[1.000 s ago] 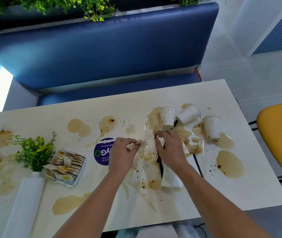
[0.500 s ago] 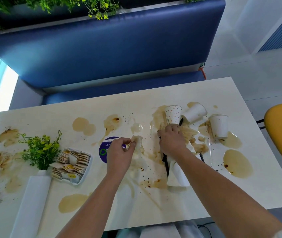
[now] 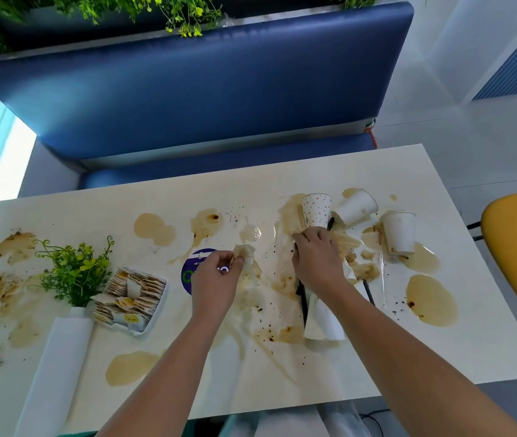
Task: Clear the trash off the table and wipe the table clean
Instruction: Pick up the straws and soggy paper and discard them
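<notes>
The left hand (image 3: 214, 279) pinches a crumpled, stained wad of tissue (image 3: 245, 255) between thumb and fingers, just above a round purple sticker (image 3: 191, 272). The right hand (image 3: 318, 258) lies palm-down, fingers curled over soggy paper and black straws (image 3: 302, 298) — whether it actually grips them cannot be told. A white paper cup on its side (image 3: 323, 321) pokes out beneath the wrist. Beyond the knuckles stand three more paper cups: one dotted (image 3: 316, 209), touching the fingers, one plain and tipped over (image 3: 356, 208), one plain and upside down (image 3: 399, 231). Brown puddles (image 3: 430, 299) blotch the glossy cream table (image 3: 471, 342). Far left — a white tray of sachets (image 3: 131, 298) beside a tall white vase of yellow-green sprigs (image 3: 71, 272).
</notes>
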A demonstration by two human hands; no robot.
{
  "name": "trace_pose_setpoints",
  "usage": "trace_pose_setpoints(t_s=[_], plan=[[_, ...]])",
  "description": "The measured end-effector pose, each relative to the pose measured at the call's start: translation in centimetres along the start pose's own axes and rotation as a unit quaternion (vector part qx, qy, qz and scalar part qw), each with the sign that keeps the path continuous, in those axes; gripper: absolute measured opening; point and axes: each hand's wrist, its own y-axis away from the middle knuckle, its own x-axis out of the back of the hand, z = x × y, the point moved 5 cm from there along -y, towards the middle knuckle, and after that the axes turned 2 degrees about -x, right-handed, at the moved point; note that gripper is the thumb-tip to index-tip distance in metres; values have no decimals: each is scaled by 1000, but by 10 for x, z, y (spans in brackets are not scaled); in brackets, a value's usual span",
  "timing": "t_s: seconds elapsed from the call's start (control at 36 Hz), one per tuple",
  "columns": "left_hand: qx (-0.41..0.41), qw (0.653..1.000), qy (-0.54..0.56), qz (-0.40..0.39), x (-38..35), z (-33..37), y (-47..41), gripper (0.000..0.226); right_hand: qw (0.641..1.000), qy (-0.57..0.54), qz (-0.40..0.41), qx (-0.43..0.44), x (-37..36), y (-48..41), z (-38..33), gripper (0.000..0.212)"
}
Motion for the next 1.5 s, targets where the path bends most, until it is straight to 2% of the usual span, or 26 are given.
trace_pose_setpoints(t_s=[0.25, 0.61, 0.97, 1.08, 1.31, 1.39, 1.5], plan=[[18, 1000, -4, 15, 1, 0, 10, 11, 994, -77, 65, 44, 19, 36, -6, 34], [60, 995, -9, 83, 27, -32, 40, 13, 969, -158, 60, 182, 23, 80, -43, 32], [133, 973, 60, 180, 80, -75, 96, 10, 941, -170, -16, 292, 21, 108, -116, 29], [166, 963, 50, 206, 106, -99, 115, 20, 927, -161, -57, 333, 20, 123, -152, 29], [229, 937, 79, 251, 172, -161, 152, 18, 897, -156, -108, 399, -8, 154, -238, 31], [237, 925, 107, 276, 198, -184, 167, 8, 887, -157, -114, 420, -22, 167, -271, 30], [245, 916, 116, 295, 232, -218, 184, 10, 872, -161, -115, 449, -37, 186, -313, 29]])
